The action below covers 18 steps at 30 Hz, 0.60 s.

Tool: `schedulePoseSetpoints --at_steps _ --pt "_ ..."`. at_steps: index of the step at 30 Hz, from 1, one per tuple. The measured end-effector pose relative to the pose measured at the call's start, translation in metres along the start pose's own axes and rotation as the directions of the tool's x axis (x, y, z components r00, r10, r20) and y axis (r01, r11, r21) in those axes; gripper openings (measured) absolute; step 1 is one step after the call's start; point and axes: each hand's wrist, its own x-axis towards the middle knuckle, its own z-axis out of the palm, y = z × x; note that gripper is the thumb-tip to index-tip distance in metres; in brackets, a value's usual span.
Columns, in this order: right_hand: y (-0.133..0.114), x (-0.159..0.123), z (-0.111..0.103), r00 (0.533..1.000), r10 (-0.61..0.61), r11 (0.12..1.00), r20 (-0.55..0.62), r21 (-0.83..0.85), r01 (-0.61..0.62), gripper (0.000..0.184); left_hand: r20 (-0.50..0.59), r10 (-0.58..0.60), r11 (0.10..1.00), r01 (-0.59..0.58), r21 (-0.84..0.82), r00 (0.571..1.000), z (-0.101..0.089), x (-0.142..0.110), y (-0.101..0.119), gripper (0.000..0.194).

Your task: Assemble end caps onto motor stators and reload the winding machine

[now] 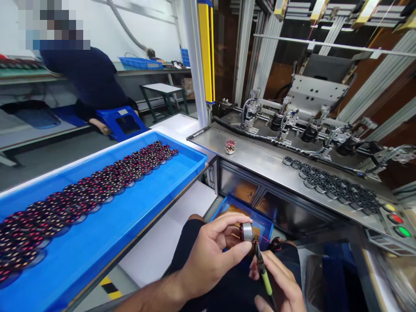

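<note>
My left hand (216, 247) pinches a round wound motor part (247, 232) with a silvery-grey side, held on edge above my lap. A thin reddish wire (264, 238) runs from it to the right. My right hand (282, 277) grips slim pliers (265, 277) with green-and-black handles. Their dark tips point up at the wire side of the part, close to my left thumb. Whether the jaws touch the wire is too small to make out.
At left, a blue tray (156, 193) holds many wound parts. Two more parts (230, 148) stand on the metal bench (260, 162), with rows of dark parts (334, 184) farther right. Behind is a winding machine (312, 99); buttons (396, 219) sit at right. A person (84, 73) sits at back left.
</note>
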Motion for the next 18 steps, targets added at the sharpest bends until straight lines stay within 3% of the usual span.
schedulePoseSetpoints --at_steps 5,13,18 --pt "-0.006 0.008 0.002 1.000 0.009 0.994 0.022 0.108 -0.011 0.065 -0.003 -0.017 1.000 0.017 -0.005 1.000 0.000 -0.001 0.000 0.031" --pt "0.002 -0.006 -0.008 1.000 -0.008 0.982 -0.018 -0.189 0.005 0.070 0.032 0.009 1.000 -0.009 -0.018 0.999 -0.001 0.000 -0.001 0.031" --pt "-0.004 0.004 -0.006 0.999 -0.013 1.000 0.047 0.003 0.012 0.067 -0.014 0.114 0.989 -0.112 0.093 0.993 0.000 -0.002 0.001 0.019"
